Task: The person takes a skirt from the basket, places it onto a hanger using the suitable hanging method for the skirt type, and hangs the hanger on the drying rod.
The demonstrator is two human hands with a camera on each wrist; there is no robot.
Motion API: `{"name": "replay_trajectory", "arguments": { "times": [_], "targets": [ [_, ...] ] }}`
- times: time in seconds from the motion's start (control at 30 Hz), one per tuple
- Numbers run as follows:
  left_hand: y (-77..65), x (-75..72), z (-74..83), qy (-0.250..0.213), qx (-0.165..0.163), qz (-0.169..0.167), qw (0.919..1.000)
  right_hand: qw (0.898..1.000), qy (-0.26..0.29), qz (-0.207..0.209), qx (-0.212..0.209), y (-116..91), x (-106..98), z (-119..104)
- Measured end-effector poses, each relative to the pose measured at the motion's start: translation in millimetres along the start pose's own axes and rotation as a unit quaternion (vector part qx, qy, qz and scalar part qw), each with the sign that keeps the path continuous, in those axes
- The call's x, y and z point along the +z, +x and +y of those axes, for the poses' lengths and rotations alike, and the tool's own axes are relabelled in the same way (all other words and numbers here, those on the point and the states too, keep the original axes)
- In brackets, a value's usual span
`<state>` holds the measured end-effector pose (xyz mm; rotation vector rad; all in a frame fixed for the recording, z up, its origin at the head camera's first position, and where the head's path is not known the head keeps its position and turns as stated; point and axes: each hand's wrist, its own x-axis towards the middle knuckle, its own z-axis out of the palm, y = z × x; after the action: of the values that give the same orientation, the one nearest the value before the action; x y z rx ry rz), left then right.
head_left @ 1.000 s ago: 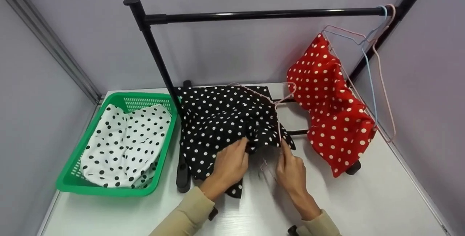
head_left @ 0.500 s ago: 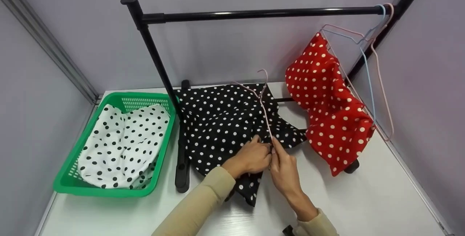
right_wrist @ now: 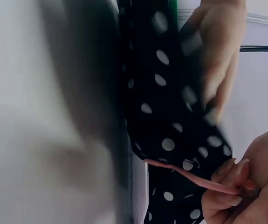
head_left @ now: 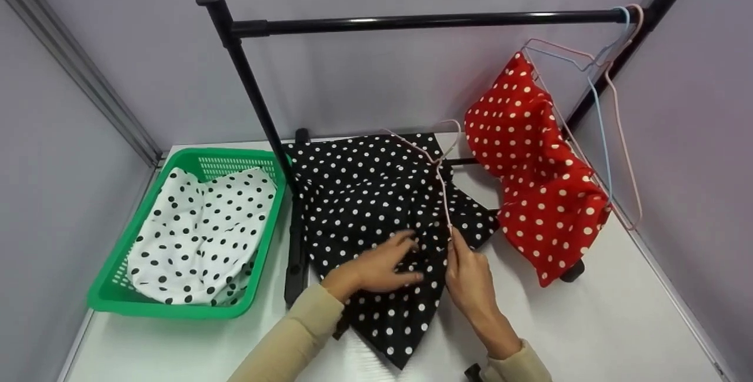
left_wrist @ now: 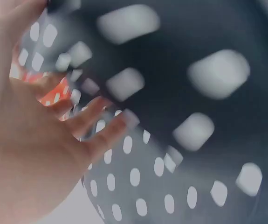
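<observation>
A black cloth with white polka dots lies spread under the rack's left half, its front corner hanging toward me. It is draped over a pink wire hanger, whose hook points up and to the right. My right hand pinches the hanger's near end between thumb and fingers, also seen in the right wrist view with the pink wire. My left hand is over the front of the cloth, thumb apart and fingers extended. In the left wrist view, its fingers lie along the blurred cloth, apparently without gripping it.
A black rack's bar spans the back. On its right end hang a blue hanger, a pink hanger and a red dotted cloth. A green basket at left holds a white dotted cloth.
My left hand moved from the hanger's near end back to the left and opened. The cloth's front part now drops over that end and farther toward me. My right hand kept its pinch.
</observation>
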<state>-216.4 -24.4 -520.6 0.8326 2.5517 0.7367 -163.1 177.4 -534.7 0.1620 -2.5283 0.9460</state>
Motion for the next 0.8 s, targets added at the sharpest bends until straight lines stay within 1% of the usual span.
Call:
{"name": "replay_trajectory", "arguments": {
  "times": [0.03, 0.07, 0.1, 0.13, 0.17, 0.2, 0.23, 0.3, 0.37, 0.43, 0.53, 0.6, 0.7, 0.77, 0.8],
  "targets": [
    [0.8, -6.1, -5.4, -0.009, -0.025, 0.038, 0.9989, 1.000, -0.004, 0.004, -0.004, 0, 0, 1],
    [2.5, -12.6, -10.6, -0.012, -0.052, 0.080, 0.9954, 1.000, -0.006, 0.007, -0.005, 0, 0, 2],
    [5.0, -18.4, -16.0, -0.013, -0.079, 0.123, 0.9891, 1.000, -0.007, 0.008, -0.006, 0, 1, 3],
    [7.8, -23.8, -20.8, -0.012, -0.108, 0.159, 0.9813, 1.000, -0.007, 0.007, -0.007, 0, 2, 4],
    [10.8, -28.3, -24.6, -0.009, -0.135, 0.182, 0.9739, 1.000, -0.005, 0.006, -0.006, -1, 2, 5],
    [14.1, -31.4, -28.4, -0.006, -0.157, 0.196, 0.9679, 1.000, -0.005, 0.003, -0.004, -1, 3, 5],
    [17.5, -33.4, -31.8, -0.003, -0.177, 0.199, 0.9640, 1.000, -0.004, 0.000, -0.002, -2, 4, 6],
    [23.6, -35.3, -36.9, 0.000, -0.202, 0.187, 0.9613, 1.000, -0.003, -0.006, 0.003, -4, 5, 6],
    [29.1, -33.9, -39.8, -0.007, -0.216, 0.171, 0.9613, 1.000, -0.002, -0.011, 0.010, -6, 6, 6],
    [34.1, -33.2, -41.8, -0.021, -0.219, 0.172, 0.9602, 1.000, -0.001, -0.013, 0.014, -7, 6, 6],
    [39.8, -33.6, -42.8, -0.035, -0.215, 0.199, 0.9554, 1.000, 0.003, -0.013, 0.018, -4, 8, 6],
    [41.3, -33.6, -41.8, -0.048, -0.201, 0.213, 0.9549, 1.000, 0.009, -0.014, 0.022, -2, 10, 7],
    [43.0, -31.3, -37.7, -0.058, -0.160, 0.228, 0.9588, 0.999, 0.015, -0.019, 0.030, -1, 13, 8],
    [44.1, -31.1, -34.7, -0.062, -0.116, 0.232, 0.9638, 0.999, 0.022, -0.023, 0.034, 0, 15, 7],
    [45.3, -30.6, -33.4, -0.054, -0.092, 0.235, 0.9660, 0.999, 0.025, -0.026, 0.035, 0, 16, 6]
  ]
}}
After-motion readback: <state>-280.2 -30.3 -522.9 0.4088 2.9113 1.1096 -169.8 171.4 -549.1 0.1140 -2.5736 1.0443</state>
